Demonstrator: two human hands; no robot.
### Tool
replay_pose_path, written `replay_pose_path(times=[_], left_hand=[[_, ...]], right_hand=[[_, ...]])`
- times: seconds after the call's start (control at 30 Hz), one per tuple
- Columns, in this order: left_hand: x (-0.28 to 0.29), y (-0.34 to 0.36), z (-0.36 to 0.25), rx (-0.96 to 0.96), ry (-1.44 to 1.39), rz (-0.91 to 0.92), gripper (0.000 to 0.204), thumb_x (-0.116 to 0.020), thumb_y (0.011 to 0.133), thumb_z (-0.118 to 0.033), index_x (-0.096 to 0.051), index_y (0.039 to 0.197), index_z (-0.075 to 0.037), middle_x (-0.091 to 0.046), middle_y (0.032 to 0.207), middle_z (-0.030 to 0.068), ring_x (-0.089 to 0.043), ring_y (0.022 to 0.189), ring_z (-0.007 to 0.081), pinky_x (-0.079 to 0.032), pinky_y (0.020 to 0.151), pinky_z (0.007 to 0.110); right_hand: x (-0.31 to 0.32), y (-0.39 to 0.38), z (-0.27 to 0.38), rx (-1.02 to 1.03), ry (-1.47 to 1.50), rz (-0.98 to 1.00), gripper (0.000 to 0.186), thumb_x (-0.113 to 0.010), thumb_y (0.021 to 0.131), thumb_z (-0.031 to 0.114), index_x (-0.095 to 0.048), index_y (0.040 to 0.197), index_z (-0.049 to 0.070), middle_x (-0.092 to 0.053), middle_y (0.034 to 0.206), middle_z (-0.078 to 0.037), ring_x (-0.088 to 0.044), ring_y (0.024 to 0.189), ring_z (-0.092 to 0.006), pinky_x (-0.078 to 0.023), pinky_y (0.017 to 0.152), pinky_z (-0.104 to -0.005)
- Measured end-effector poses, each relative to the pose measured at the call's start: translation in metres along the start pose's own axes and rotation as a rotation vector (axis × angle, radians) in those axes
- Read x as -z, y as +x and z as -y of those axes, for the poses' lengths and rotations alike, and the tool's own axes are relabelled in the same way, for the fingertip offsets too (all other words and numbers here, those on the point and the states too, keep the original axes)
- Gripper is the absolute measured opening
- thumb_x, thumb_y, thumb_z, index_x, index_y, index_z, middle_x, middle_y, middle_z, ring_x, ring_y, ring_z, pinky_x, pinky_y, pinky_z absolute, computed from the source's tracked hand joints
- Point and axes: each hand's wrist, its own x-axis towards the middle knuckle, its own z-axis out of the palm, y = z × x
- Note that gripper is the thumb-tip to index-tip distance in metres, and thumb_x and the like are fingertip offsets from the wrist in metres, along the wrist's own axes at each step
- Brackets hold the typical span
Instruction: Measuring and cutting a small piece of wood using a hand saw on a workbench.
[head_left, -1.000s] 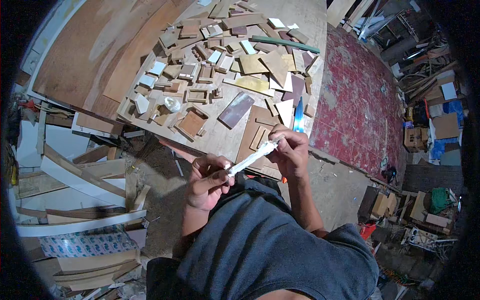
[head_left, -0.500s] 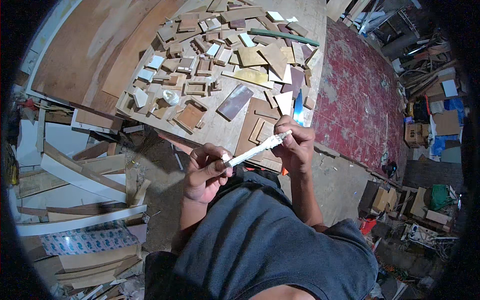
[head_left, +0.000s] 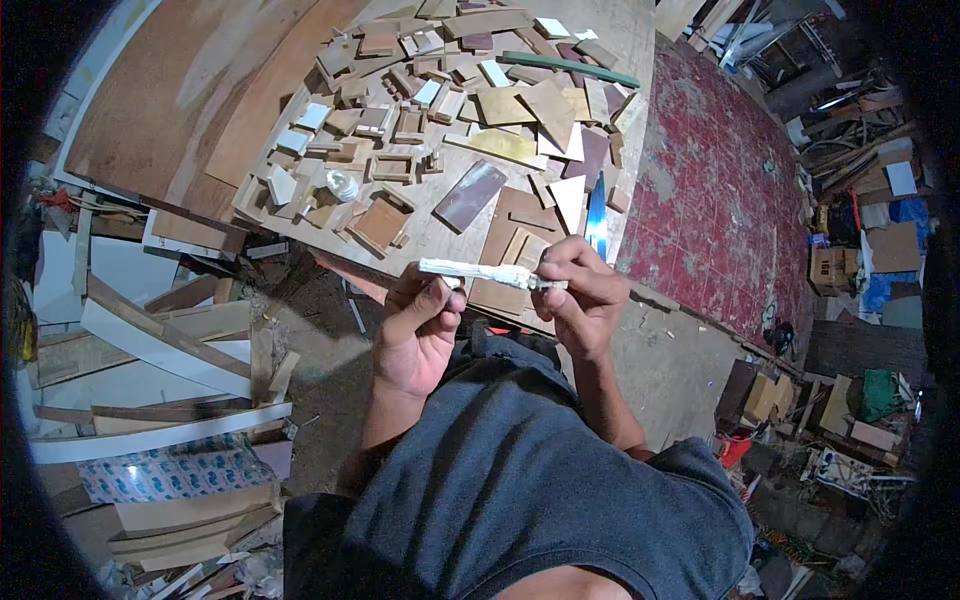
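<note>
Between my two hands, above the table's near edge, is a narrow strip smeared with white paste [head_left: 475, 270]. My right hand [head_left: 588, 295] pinches its right end, where the paste looks lumpy, between thumb and fingers. At the other end, my left hand [head_left: 412, 335] supports it with curled fingers and the thumb below. Just beyond lie a brown board [head_left: 503, 237] and a small wooden frame [head_left: 523, 247]. A blue, tapering blade-like piece [head_left: 597, 225] lies to the right of them. A small clear-and-white bundle [head_left: 341, 186] sits at the table's left side.
Many wooden offcuts and small box-like pieces [head_left: 390, 168] cover the pale tabletop [head_left: 445, 255]. A dark brown rectangular plate [head_left: 470, 197] lies mid-table. Right of it is a worn red surface [head_left: 700, 200]. Scrap boards [head_left: 165, 345] pile up on the left; clutter and boxes [head_left: 835, 268] line the right.
The strip has turned from slanting up to the right to nearly level. Its left end has risen, with my left hand higher, and its right end has dropped slightly.
</note>
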Motion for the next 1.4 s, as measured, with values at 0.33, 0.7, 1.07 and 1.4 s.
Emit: replay_pose_path(times=[0.33,0.7,1.07,1.4], left_hand=[[-0.007,-0.003,0.007,-0.223,0.059,-0.097,0.013,-0.07,0.091,-0.006,-0.069,0.104,-0.007,-0.068,0.094,0.0035,-0.065,0.083,0.0114,-0.054,0.068,0.019],[-0.011,-0.014,0.01,-0.361,0.165,-0.094,0.015,-0.071,0.089,-0.002,-0.069,0.104,-0.005,-0.07,0.092,0.0064,-0.068,0.079,0.013,-0.057,0.066,0.02],[-0.013,-0.018,0.011,-0.376,0.207,-0.108,0.015,-0.073,0.088,-0.003,-0.068,0.102,-0.005,-0.069,0.092,0.0056,-0.067,0.079,0.012,-0.057,0.067,0.018],[-0.019,-0.019,0.006,-0.391,0.173,-0.153,0.014,-0.07,0.089,0.0,-0.068,0.102,-0.005,-0.069,0.092,0.0056,-0.067,0.08,0.0126,-0.056,0.066,0.017]], right_hand=[[-0.016,-0.008,0.024,0.351,-0.483,0.086,0.031,-0.079,0.071,-0.004,-0.077,0.101,0.003,-0.066,0.092,-0.014,-0.066,0.077,-0.0189,-0.052,0.064,-0.0277],[-0.016,-0.015,0.029,0.401,-0.459,0.11,0.03,-0.072,0.068,-0.007,-0.074,0.098,-0.003,-0.063,0.091,-0.017,-0.066,0.075,-0.0223,-0.054,0.064,-0.0295],[-0.023,-0.017,0.036,0.389,-0.499,0.101,0.035,-0.079,0.069,-0.006,-0.076,0.102,0.004,-0.067,0.094,-0.014,-0.068,0.078,-0.0191,-0.054,0.063,-0.0268],[-0.023,-0.008,0.033,0.327,-0.482,0.081,0.032,-0.081,0.07,-0.002,-0.077,0.101,0.004,-0.068,0.092,-0.013,-0.068,0.076,-0.0189,-0.053,0.062,-0.027]])
